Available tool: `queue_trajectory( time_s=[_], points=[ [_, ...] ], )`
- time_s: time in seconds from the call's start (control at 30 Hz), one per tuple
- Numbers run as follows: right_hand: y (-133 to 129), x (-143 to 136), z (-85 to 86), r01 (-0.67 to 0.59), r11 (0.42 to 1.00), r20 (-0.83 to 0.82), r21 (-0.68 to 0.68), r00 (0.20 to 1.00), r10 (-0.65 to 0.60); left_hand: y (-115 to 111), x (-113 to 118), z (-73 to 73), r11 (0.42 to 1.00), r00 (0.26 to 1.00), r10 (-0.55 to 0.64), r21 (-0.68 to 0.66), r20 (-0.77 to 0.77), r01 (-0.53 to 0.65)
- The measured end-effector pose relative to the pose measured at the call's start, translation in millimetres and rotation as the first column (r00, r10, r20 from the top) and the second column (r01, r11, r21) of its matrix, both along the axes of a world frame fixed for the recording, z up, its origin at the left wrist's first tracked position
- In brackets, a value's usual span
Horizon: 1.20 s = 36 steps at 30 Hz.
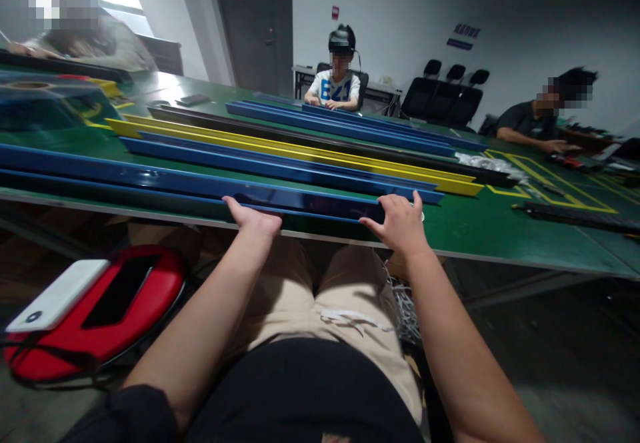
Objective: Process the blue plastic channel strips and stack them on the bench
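A long blue profile [200,187] lies along the near edge of the green table [470,230]. My left hand [254,218] holds it from below near its middle, the thumb showing and the other fingers hidden under it. At its right end my right hand [400,220] grips it between thumb and fingers. Just beyond lie a shorter blue profile [280,166], a yellow profile [300,152] and a black profile [250,126], roughly parallel. More blue profiles [340,124] rest farther back.
A red stool [165,283] with a white device [60,296] and a dark phone stands at the lower left. Clear plastic wrap [45,106] sits at the table's left. Three people sit around the table. Plastic bags [493,165] lie at the right.
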State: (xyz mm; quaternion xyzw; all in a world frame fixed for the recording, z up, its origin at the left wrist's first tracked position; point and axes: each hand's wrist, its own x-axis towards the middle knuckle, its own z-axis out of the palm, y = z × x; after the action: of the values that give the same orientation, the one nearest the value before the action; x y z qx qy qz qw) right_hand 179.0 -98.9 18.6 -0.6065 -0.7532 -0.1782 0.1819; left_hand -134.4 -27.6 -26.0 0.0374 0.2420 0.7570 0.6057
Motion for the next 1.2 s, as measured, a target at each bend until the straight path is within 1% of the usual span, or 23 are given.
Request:
queue_trajectory(
  time_s=[0.1, 0.17, 0.23, 0.3, 0.37, 0.47, 0.53, 0.6, 0.7, 0.93, 1.0, 1.13, 1.2],
  points=[
    [7.0, -8.1, 18.1, 0.024, 0.996, 0.018, -0.085, 1.0, -0.023, 2.9, -0.1, -5.2, 0.999, 0.999, 0.037, -0.031, -0.025, -0.038],
    [13.7, -16.4, 24.5, 0.054, 0.986, 0.042, -0.159, 0.998, -0.048, 2.8, -0.4, -7.4, 0.998, 0.998, 0.041, -0.039, -0.038, -0.042],
    [19.9, -25.9, 24.9, 0.077, 0.973, 0.07, -0.219, 0.996, -0.063, 1.1, -0.6, -7.7, 0.999, 0.998, 0.039, -0.032, -0.045, -0.041],
    [24.1, -34.7, 21.1, 0.095, 0.965, 0.075, -0.243, 0.994, -0.079, -1.4, -0.7, -6.4, 0.999, 0.998, 0.042, -0.023, -0.044, -0.043],
    [25.8, -41.5, 15.7, 0.134, 0.967, 0.049, -0.215, 0.991, -0.127, -3.4, -0.8, -4.6, 0.999, 0.998, 0.045, -0.012, -0.037, -0.045],
    [24.4, -47.1, 8.6, 0.199, 0.974, 0.005, -0.112, 0.98, -0.2, -5.0, -1.1, -3.0, 0.999, 0.998, 0.049, -0.008, -0.025, -0.049],
    [22.2, -48.7, 5.6, 0.226, 0.973, -0.008, -0.048, 0.974, -0.227, -5.7, -1.4, -2.8, 0.999, 0.999, 0.041, -0.012, -0.016, -0.041],
    [20.0, -49.3, 3.4, 0.238, 0.971, -0.016, -0.011, 0.971, -0.238, -6.7, -1.6, -3.0, 0.999, 0.999, 0.027, -0.017, -0.016, -0.028],
    [17.2, -49.3, -0.6, 0.248, 0.969, -0.027, 0.009, 0.969, -0.247, -9.4, -1.6, -3.2, 1.0, 1.0, 0.021, -0.003, -0.022, -0.021],
    [11.5, -45.2, -18.3, 0.275, 0.961, -0.038, 0.0, 0.961, -0.275, -20.4, -0.4, -1.1, 0.994, 1.0, 0.016, 0.109, 0.005, -0.017],
    [10.5, -42.4, -21.5, 0.272, 0.962, -0.037, 0.003, 0.962, -0.272, -24.5, 1.6, 0.5, 0.994, 1.0, 0.011, 0.105, -0.004, -0.01],
    [10.1, -34.2, -23.0, 0.277, 0.961, -0.029, 0.012, 0.961, -0.276, -33.7, 8.7, 4.4, 0.998, 0.999, 0.014, 0.054, -0.037, -0.012],
    [10.2, -29.7, -22.3, 0.271, 0.962, -0.017, 0.039, 0.963, -0.27, -38.2, 12.3, 7.0, 1.0, 0.998, -0.012, 0.027, -0.059, 0.014]
  ],
)
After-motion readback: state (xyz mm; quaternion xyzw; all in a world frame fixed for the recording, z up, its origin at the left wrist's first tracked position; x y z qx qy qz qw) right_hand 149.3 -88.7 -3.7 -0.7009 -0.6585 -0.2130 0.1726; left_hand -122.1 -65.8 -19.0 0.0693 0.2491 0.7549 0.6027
